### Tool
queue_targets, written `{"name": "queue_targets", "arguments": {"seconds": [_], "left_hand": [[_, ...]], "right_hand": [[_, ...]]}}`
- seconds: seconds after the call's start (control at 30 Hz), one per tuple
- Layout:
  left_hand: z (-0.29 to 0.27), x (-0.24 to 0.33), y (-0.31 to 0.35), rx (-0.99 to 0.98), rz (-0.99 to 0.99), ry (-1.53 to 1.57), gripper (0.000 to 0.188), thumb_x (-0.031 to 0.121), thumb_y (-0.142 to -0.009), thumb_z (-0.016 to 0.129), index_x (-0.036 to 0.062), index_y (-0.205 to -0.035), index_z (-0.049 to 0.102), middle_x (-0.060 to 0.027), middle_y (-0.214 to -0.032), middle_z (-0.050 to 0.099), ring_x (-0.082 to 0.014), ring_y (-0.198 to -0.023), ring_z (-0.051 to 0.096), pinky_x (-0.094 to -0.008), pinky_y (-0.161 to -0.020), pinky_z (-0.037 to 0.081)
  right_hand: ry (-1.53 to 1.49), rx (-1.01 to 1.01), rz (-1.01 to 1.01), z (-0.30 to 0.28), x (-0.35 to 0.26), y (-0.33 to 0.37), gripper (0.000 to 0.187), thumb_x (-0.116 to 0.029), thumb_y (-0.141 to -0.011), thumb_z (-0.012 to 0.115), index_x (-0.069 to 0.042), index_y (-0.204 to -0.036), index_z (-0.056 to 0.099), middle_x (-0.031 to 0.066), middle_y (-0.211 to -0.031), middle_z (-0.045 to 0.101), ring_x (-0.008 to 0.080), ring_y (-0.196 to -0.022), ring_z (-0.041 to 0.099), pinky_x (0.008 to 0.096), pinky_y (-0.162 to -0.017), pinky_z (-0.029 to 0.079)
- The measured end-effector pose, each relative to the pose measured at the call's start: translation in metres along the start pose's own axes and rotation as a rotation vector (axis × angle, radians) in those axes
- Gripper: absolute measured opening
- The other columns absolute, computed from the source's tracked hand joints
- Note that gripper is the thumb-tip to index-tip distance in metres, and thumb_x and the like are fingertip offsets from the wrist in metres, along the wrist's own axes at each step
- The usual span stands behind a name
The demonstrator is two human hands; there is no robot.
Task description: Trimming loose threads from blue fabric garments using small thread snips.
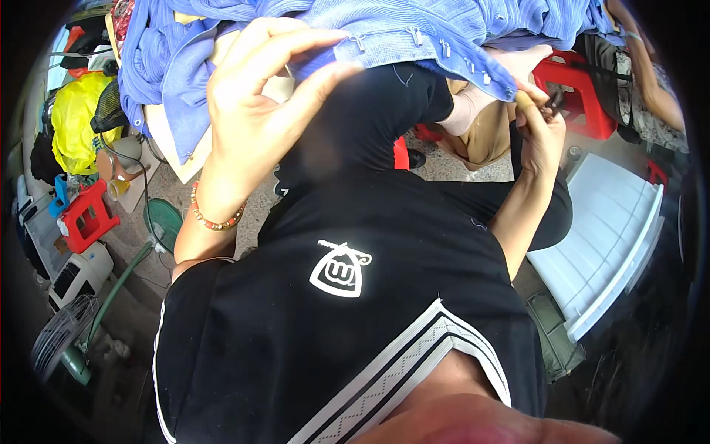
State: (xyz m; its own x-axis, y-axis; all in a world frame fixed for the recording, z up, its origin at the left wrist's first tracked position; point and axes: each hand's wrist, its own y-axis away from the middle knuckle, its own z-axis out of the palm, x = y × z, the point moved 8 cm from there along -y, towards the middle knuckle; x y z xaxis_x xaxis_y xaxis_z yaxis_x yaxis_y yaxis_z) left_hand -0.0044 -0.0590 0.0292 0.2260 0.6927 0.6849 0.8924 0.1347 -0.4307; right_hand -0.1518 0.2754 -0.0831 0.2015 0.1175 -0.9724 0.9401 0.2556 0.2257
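Observation:
A blue ribbed garment (392,18) is spread across the far side of my lap. Several small silvery metal pins or hooks sit along its pale blue edge band (388,50). My left hand (255,103), with a beaded bracelet at the wrist, has its thumb and forefinger at the band's left part, one on each edge. At the band's right end, my right hand (540,129) pinches the corner between thumb and fingers. A small dark object (555,100) shows among the right fingers; its kind is unclear.
More blue garments (170,66) lie heaped at the far left on a pale board (174,152). Red stools (580,92) stand right and left. Another person's arm (654,89) is at far right, above a light blue plastic drawer unit (599,229). A fan (63,333) stands at left.

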Motion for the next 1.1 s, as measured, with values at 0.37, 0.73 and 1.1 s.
{"name": "queue_targets", "arguments": {"seconds": [0.37, 0.73, 1.1], "left_hand": [[0.001, -0.004, -0.008, 0.074, 0.071, 0.063, 0.011, -0.006, -0.083, 0.072, -0.0001, -0.092, 0.071, -0.0083, -0.084, 0.067, -0.0166, -0.073, 0.063, -0.0253, -0.063, 0.049], [0.003, -0.006, -0.008, 0.045, 0.056, 0.057, 0.007, 0.0, -0.092, 0.066, -0.0025, -0.098, 0.064, -0.0092, -0.092, 0.066, -0.0165, -0.081, 0.061, -0.0252, -0.071, 0.048], [0.0, -0.001, -0.007, 0.077, 0.122, 0.041, 0.007, 0.001, -0.092, 0.066, -0.0028, -0.098, 0.063, -0.0093, -0.092, 0.066, -0.0183, -0.083, 0.061, -0.0263, -0.074, 0.049]], "right_hand": [[0.52, -0.342, -0.505, 0.128, -0.128, 0.014, 0.027, -0.003, -0.099, 0.052, 0.003, -0.124, 0.059, 0.0076, -0.111, 0.063, 0.0132, -0.101, 0.058, 0.0253, -0.091, 0.044], [0.803, -0.511, -0.769, 0.205, -0.176, 0.03, 0.033, -0.004, -0.073, 0.082, -0.001, -0.105, 0.074, 0.0069, -0.079, 0.06, 0.0165, -0.065, 0.056, 0.0276, -0.057, 0.043], [0.865, -0.549, -0.66, 0.217, -0.179, 0.03, 0.027, -0.005, -0.073, 0.081, -0.003, -0.099, 0.075, 0.0068, -0.078, 0.06, 0.0195, -0.065, 0.059, 0.0293, -0.056, 0.046]]}}
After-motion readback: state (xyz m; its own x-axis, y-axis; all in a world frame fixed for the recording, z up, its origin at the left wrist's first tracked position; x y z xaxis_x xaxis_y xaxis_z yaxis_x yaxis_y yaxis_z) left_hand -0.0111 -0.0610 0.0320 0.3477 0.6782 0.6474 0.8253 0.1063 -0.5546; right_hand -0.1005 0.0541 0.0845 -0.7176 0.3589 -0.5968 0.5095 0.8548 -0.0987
